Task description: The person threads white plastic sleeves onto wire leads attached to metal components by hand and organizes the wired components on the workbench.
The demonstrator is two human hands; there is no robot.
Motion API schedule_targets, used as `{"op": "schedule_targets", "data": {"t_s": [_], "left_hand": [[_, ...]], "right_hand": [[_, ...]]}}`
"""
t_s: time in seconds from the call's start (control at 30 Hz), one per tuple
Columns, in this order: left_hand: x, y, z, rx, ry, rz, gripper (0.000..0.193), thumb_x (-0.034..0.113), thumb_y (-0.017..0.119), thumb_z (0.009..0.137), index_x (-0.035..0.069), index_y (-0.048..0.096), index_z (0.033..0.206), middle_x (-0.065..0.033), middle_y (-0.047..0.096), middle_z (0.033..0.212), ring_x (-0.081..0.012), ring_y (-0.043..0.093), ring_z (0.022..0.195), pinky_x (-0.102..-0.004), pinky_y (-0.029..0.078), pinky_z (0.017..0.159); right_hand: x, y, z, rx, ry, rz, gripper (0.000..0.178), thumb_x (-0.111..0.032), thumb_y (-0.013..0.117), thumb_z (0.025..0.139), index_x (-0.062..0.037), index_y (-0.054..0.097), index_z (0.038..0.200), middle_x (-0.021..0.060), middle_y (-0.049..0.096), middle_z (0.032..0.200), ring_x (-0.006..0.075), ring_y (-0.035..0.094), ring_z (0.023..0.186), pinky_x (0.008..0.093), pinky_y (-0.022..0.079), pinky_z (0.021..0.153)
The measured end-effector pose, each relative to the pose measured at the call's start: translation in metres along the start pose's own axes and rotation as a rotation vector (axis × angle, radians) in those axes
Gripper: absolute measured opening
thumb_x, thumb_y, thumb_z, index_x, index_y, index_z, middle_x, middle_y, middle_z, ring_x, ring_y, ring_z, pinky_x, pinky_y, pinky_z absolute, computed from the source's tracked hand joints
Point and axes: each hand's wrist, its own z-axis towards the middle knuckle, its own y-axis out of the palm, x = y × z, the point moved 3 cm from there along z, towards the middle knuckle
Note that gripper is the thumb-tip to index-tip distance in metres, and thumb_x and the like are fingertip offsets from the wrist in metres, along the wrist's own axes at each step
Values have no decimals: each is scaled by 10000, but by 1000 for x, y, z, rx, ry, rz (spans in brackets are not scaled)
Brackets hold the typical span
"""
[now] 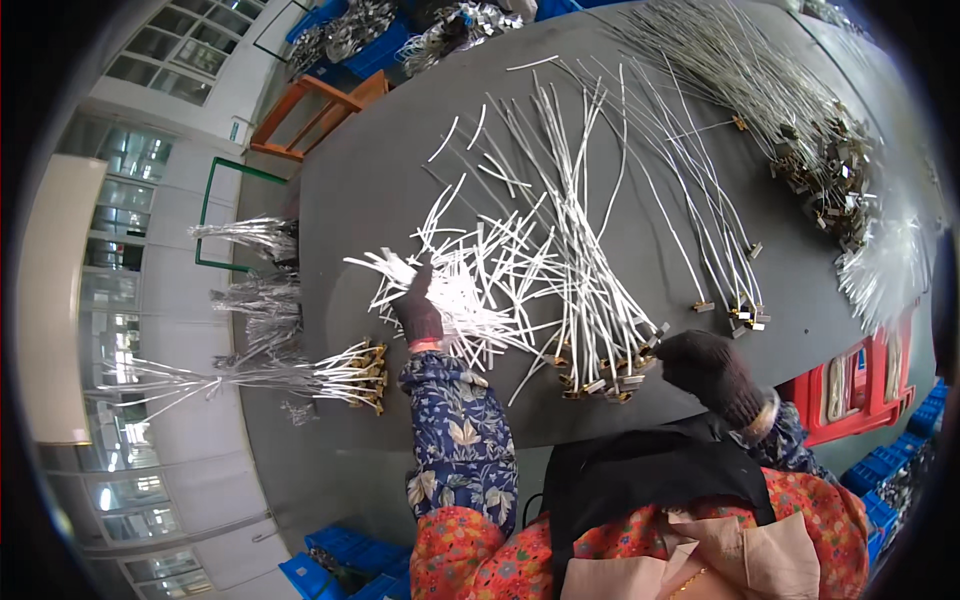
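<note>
A loose pile of short white tubes (pixel 470 300) lies on the grey table. My left hand (pixel 420 308), in a dark glove, is closed around some of these tubes at the pile's left side; white ends stick out past the fingers. To the right, a bundle of long white wires (pixel 585 220) fans away from me, its brass and silver metal end pieces (pixel 605 380) toward my body. My right hand (pixel 708 372), also gloved, is beside those end pieces with its fingers drawn together. Whatever its fingertips grip is hidden.
Several separate wires (pixel 700 210) lie right of the bundle, and a large heap of wires with metal ends (pixel 825 165) beyond. Another bundle (pixel 340 375) overhangs the table's left edge. A red crate (pixel 850 400) stands at the right; blue bins (pixel 360 560) are below the table.
</note>
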Motion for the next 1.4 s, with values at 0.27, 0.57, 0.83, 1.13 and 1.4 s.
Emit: {"op": "schedule_targets", "data": {"t_s": [0.27, 0.57, 0.83, 1.13, 1.4], "left_hand": [[51, -19, 4, -173, -10, -334, 313, 120, 628, 857, -3, 538, 1130, -84, 577, 751, -195, 589, 705, -397, 524, 751], [52, -2, -20, -271, -166, -451, 549, -11, 751, 707, -10, 527, 1208, -59, 589, 919, -186, 595, 827, -423, 517, 810], [25, 1, 4, -365, -164, -628, 176, 157, 609, 872, -16, 579, 885, -136, 615, 902, -256, 607, 876, -399, 510, 844], [93, -3, 50, -484, -29, -526, 220, 161, 670, 858, 49, 547, 1001, -116, 629, 956, -240, 609, 882, -466, 497, 842], [28, 9, -32, -391, -274, -233, 141, 146, 690, 805, 46, 605, 857, -40, 590, 730, -141, 573, 700, -277, 475, 687]], "right_hand": [[-48, 142, 128, 13, -241, 24, 773, -230, 827, 644, -84, 483, 1321, 163, 492, 1345, 334, 466, 1254, 413, 392, 1053], [-41, 244, 171, 67, 513, 1403, 532, -479, 391, 983, -10, 541, 1185, 113, 625, 1026, 230, 587, 942, 344, 471, 821], [-41, 236, 174, -176, 341, 1056, 506, -117, 666, 849, -19, 447, 1294, 88, 646, 883, 165, 606, 749, 314, 482, 652], [-12, 245, 166, -29, 299, 165, 686, -401, 641, 845, -63, 405, 1394, 175, 510, 1343, 280, 529, 1196, 353, 423, 996], [-68, 222, 179, 192, -22, 775, 260, -262, 463, 975, -47, 578, 1065, 102, 618, 954, 209, 597, 883, 368, 480, 742]]}}
